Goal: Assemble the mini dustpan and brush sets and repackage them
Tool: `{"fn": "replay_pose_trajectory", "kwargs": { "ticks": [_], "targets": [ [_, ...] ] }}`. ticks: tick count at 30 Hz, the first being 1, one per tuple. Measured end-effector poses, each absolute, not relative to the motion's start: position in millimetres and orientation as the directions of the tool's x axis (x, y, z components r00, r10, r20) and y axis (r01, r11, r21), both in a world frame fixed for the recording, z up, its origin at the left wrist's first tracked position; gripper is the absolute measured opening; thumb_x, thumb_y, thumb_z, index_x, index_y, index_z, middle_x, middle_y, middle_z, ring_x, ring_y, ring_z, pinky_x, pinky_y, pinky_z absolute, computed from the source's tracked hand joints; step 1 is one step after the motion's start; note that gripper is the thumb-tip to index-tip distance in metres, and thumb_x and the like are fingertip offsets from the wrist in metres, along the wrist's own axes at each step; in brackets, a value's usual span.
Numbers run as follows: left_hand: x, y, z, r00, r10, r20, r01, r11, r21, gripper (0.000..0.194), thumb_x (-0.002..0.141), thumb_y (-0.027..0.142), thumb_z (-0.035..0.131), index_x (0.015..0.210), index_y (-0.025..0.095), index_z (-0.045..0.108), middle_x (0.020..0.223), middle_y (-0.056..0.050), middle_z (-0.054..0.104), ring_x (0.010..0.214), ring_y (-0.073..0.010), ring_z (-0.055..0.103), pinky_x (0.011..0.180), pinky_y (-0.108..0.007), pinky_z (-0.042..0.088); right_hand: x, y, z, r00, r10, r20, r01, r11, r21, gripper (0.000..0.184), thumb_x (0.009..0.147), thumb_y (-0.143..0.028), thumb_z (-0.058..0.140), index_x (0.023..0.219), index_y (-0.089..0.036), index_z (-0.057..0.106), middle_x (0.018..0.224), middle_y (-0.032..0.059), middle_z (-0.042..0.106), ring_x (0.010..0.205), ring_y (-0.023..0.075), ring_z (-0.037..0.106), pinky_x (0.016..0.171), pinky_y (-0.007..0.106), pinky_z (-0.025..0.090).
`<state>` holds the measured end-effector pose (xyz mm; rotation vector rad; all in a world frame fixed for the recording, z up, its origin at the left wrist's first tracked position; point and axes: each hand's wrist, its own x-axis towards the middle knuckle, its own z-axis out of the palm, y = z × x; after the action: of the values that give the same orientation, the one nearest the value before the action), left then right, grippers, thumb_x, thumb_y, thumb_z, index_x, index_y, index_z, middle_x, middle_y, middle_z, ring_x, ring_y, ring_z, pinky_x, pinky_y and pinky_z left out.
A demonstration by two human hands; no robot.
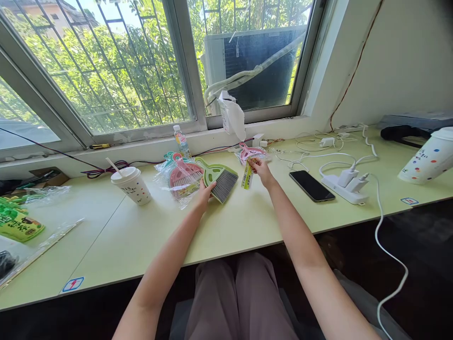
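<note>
Near the middle of the table my left hand is closed on a small green dustpan with a grey-bristled brush lying in it. To its right, my right hand pinches a yellow-green label, which hangs down a little above the tabletop. Left of the dustpan lie pink and teal dustpan-and-brush sets in clear plastic wrapping. Behind my right hand sits another pink set, partly covered by my fingers.
A lidded paper cup with a straw stands left, with a bottle behind. At right lie a black phone and a white power strip with cables. Another cup stands far right; a green snack bag lies far left.
</note>
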<state>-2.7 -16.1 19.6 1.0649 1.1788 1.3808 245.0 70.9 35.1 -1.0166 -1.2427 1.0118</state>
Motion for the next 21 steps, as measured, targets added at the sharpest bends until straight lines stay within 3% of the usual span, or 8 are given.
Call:
{"fn": "replay_pose_trajectory", "kwargs": {
  "ticks": [5, 8, 15, 21],
  "targets": [
    [-4, -15, 17, -0.078, 0.997, 0.018, -0.116, -0.027, 0.993, 0.075, 0.078, 0.04, 0.074, 0.143, 0.03, 0.039, 0.135, -0.009, 0.06, 0.111, -0.0236, 0.064, 0.072, -0.03, 0.059, 236, 71, 31, -0.035, 0.975, 0.221, -0.046, 0.22, -0.974, 0.068, 0.05, -0.072, 0.08, 0.092, -0.022, 0.06, 0.071, -0.0029, 0.056, 0.064, 0.0126, 0.048, 0.056, 0.023, 0.033],
    [-5, -13, 14, -0.052, 0.998, 0.022, -0.113, -0.028, 0.993, 0.08, 0.078, 0.041, 0.075, 0.147, 0.031, 0.035, 0.135, -0.009, 0.06, 0.112, -0.0244, 0.064, 0.074, -0.031, 0.058, 229, 70, 26, -0.074, 0.969, 0.237, -0.007, 0.238, -0.971, 0.07, 0.052, -0.071, 0.08, 0.097, -0.022, 0.059, 0.066, -0.0037, 0.055, 0.064, 0.0147, 0.051, 0.057, 0.025, 0.036],
    [-3, -15, 15, -0.013, 1.0, 0.027, -0.085, -0.028, 0.996, 0.074, 0.076, 0.046, 0.076, 0.14, 0.029, 0.043, 0.136, -0.009, 0.06, 0.115, -0.0264, 0.063, 0.076, -0.032, 0.058, 204, 58, 20, -0.249, 0.909, 0.336, 0.228, 0.392, -0.891, 0.04, 0.072, -0.055, 0.073, 0.09, -0.021, 0.063, 0.068, -0.0012, 0.061, 0.07, 0.0178, 0.057, 0.064, 0.028, 0.041],
    [1, -18, 17, 0.051, 0.998, 0.04, -0.106, -0.035, 0.994, 0.068, 0.078, 0.045, 0.074, 0.137, 0.027, 0.045, 0.132, -0.01, 0.062, 0.108, -0.025, 0.066, 0.071, -0.03, 0.056, 180, 48, 19, -0.369, 0.863, 0.346, 0.233, 0.446, -0.864, 0.022, 0.08, -0.026, 0.064, 0.101, -0.02, 0.062, 0.096, 0.0033, 0.069, 0.085, 0.0184, 0.062, 0.08, 0.032, 0.047]
  ]
}}
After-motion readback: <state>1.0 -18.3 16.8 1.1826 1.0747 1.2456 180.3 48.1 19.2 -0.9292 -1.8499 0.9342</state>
